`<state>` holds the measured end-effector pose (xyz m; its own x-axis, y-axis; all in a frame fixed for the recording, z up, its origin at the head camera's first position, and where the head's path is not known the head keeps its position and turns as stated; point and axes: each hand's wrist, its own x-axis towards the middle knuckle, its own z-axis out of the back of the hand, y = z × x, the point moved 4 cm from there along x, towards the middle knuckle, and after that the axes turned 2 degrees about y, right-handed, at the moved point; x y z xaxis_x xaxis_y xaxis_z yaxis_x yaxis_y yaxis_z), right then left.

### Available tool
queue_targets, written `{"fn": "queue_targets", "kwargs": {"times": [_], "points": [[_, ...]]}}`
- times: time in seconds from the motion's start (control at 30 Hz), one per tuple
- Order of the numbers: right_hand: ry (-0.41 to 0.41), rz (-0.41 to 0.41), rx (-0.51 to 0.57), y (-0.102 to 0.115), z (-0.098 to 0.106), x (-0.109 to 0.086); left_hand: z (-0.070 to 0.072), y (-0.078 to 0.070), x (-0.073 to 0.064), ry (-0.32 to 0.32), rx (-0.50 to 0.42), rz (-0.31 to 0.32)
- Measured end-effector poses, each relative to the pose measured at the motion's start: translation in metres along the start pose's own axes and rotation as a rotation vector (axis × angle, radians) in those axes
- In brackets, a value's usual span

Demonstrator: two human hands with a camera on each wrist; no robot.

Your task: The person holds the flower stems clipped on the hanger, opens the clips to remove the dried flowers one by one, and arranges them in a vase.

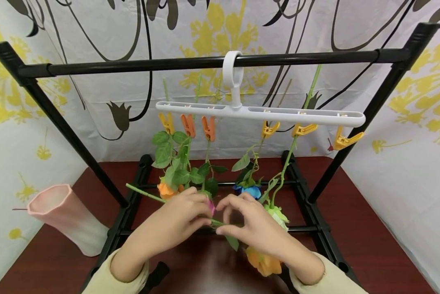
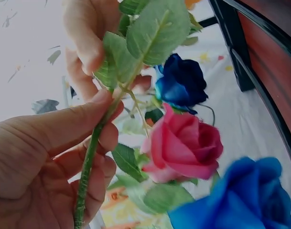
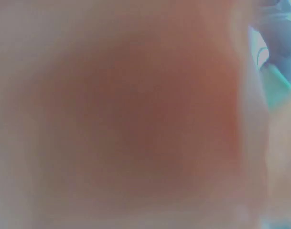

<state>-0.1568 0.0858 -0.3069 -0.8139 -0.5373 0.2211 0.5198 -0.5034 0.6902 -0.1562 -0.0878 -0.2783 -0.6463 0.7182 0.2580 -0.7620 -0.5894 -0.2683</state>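
Note:
My left hand [image 1: 184,214] pinches a green rose stem [image 2: 90,164] between thumb and fingers; the stem's bare end points out to the left. Leaves [image 2: 157,38] branch just above the grip in the left wrist view. In line with this stem, an orange rose [image 1: 264,261] hangs under my right hand [image 1: 251,218]. That hand's thumb and index finger curve beside the leaves with a gap between their tips. Near the hands are a pink rose [image 2: 186,148] and a blue rose [image 1: 247,190]. Blurred skin fills most of the right wrist view.
A white hanger [image 1: 256,112] hangs from a black rack [image 1: 190,63]. Its orange and yellow clips [image 1: 208,128] hold several roses upside down; the rightmost yellow clip [image 1: 346,139] holds none. A pink-and-white vase [image 1: 70,220] stands at left on the dark red table [image 1: 374,245].

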Motion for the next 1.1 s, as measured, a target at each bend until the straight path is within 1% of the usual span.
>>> {"fn": "queue_targets", "kwargs": {"times": [0.1, 0.23, 0.37, 0.47, 0.53, 0.6, 0.63, 0.7, 0.77, 0.83, 0.9, 0.97, 1.1], "points": [[-0.044, -0.004, 0.02, 0.002, 0.01, -0.006, 0.002, 0.007, -0.007, -0.022, -0.011, 0.0], [-0.151, 0.014, 0.064, 0.003, 0.028, -0.016, 0.007, 0.016, -0.017, -0.058, -0.032, -0.008], [-0.313, 0.062, 0.121, 0.002, 0.05, -0.027, 0.013, 0.026, -0.028, -0.111, -0.064, -0.014], [-0.449, 0.114, 0.231, -0.001, 0.069, -0.036, 0.018, 0.033, -0.035, -0.167, -0.075, -0.029], [-0.539, 0.127, 0.305, -0.005, 0.081, -0.042, 0.022, 0.036, -0.04, -0.211, -0.085, -0.049], [-0.642, 0.122, 0.353, -0.012, 0.092, -0.046, 0.026, 0.039, -0.045, -0.258, -0.095, -0.071], [-0.689, 0.106, 0.341, -0.017, 0.097, -0.047, 0.028, 0.04, -0.047, -0.283, -0.102, -0.087], [-0.782, 0.045, 0.281, -0.026, 0.106, -0.048, 0.032, 0.042, -0.05, -0.329, -0.115, -0.106], [-0.836, -0.038, 0.212, -0.038, 0.112, -0.046, 0.036, 0.044, -0.052, -0.375, -0.113, -0.121], [-0.836, -0.126, 0.147, -0.049, 0.115, -0.043, 0.04, 0.047, -0.053, -0.417, -0.106, -0.126], [-0.804, -0.172, 0.158, -0.06, 0.115, -0.039, 0.044, 0.049, -0.055, -0.473, -0.084, -0.137], [-0.759, -0.169, 0.204, -0.067, 0.114, -0.034, 0.048, 0.052, -0.056, -0.542, -0.072, -0.157], [-0.685, -0.11, 0.29, -0.073, 0.11, -0.025, 0.058, 0.06, -0.059, -0.666, -0.056, -0.153]]}}
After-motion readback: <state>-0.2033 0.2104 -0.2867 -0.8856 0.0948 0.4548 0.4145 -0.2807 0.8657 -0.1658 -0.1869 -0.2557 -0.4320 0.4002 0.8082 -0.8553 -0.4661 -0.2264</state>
